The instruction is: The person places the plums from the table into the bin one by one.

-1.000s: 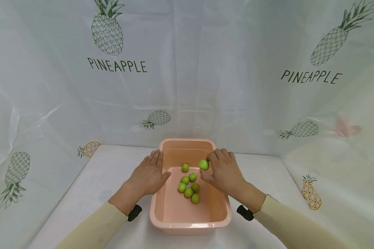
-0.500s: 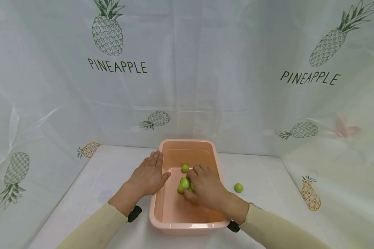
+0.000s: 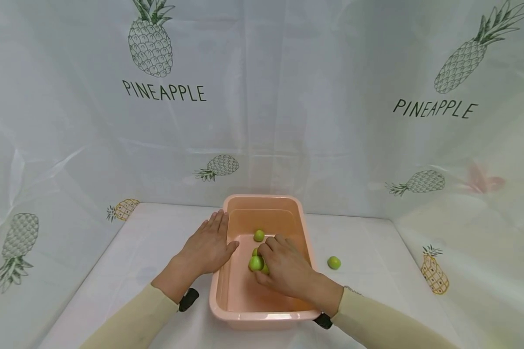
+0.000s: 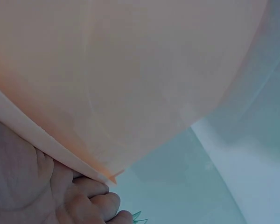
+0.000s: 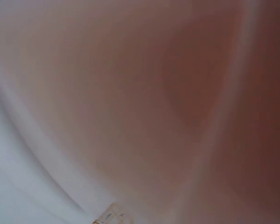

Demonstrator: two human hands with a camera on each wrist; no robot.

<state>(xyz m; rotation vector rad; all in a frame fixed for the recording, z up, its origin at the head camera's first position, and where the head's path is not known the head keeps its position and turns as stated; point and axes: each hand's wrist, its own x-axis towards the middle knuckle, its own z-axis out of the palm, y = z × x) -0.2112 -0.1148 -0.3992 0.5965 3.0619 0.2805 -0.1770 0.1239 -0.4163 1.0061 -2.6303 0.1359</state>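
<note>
In the head view a peach plastic basin [image 3: 262, 316] holds several small round green limes. My right hand [image 3: 288, 266] reaches down into it, pinching a bright green lime [image 3: 256, 263] between thumb and fingertips. Other limes lie partly hidden beneath that hand. Nearer the far end, a single lime [image 3: 259, 235] sits apart on the basin floor. My left hand [image 3: 207, 245] rests along the left rim, fingers straight and thumb over the edge. The left wrist view shows its palm [image 4: 18, 172] against the basin's outer wall. Only blurred basin wall [image 5: 107, 93] fills most of the right wrist view.
One lime [image 3: 334, 262] lies on the white tabletop [image 3: 366, 242] to the right of the basin. A pale curtain [image 3: 266, 106] printed with pineapples hangs behind and along the sides.
My right hand carried a lime over the right rim and let it go on the table, then came back into the basin and took hold of another. The left hand stayed put.
</note>
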